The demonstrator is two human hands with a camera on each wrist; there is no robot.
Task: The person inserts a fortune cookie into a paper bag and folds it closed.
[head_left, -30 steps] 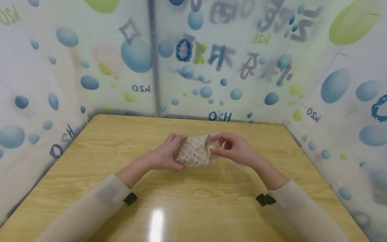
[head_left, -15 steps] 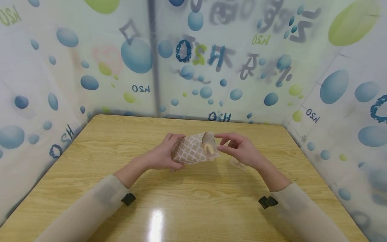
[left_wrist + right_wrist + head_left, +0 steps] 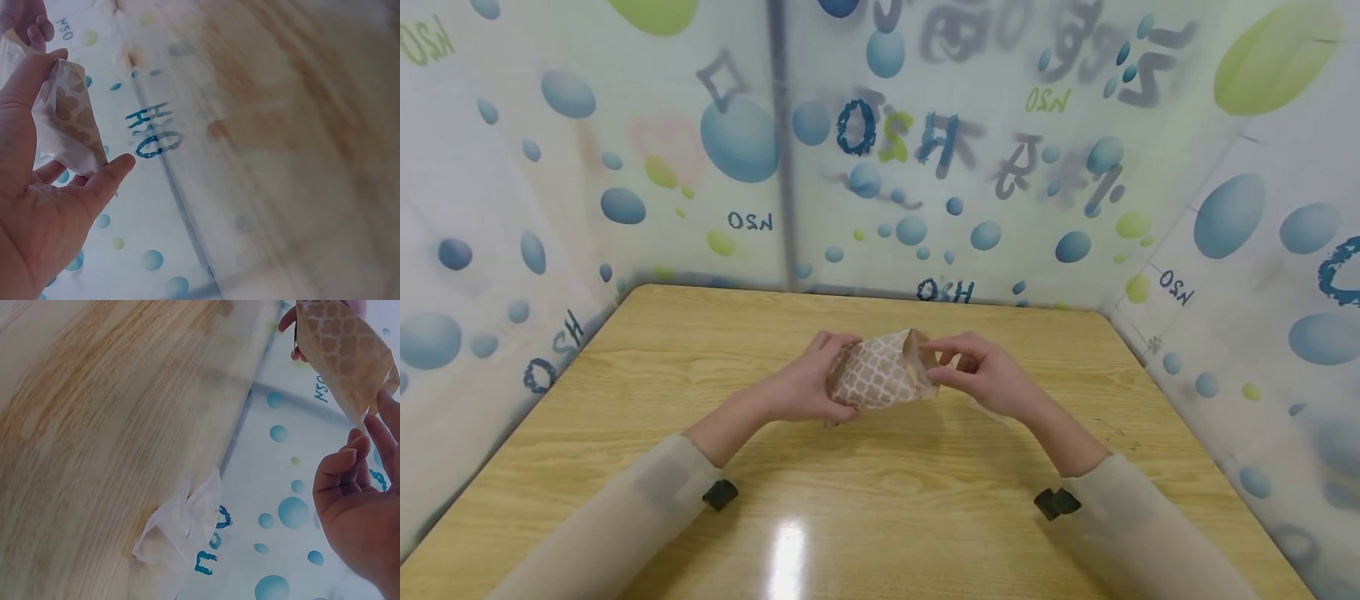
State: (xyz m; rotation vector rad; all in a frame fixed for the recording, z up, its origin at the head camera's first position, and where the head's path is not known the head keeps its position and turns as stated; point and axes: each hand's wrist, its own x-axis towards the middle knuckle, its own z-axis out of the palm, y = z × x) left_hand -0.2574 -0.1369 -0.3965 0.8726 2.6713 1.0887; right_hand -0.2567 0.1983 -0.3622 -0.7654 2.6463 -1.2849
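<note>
A tan paper bag (image 3: 880, 375) with a white lattice pattern is held above the table, its open mouth facing right. My left hand (image 3: 808, 383) grips its closed left end, thumb below and fingers above. In the left wrist view, the thumb and fingers of the left hand (image 3: 56, 187) lie around the bag (image 3: 72, 109). At the mouth, my right hand (image 3: 981, 371) pinches the rim with thumb and forefinger. The right wrist view has the bag's edge (image 3: 344, 356) meeting the right hand's (image 3: 362, 500) fingertips. Something pale shows faintly inside; its kind is unclear.
A crumpled scrap of whitish paper (image 3: 178, 534) lies on the wooden table (image 3: 880, 517), mostly hidden behind my right hand in the head view. Printed curtain-like walls (image 3: 880, 200) with blue and green dots enclose the table's back and sides.
My right hand came off the mouth, showing a pale yellowish thing inside, then moved back left onto the rim. The left hand and the bag shifted only slightly.
</note>
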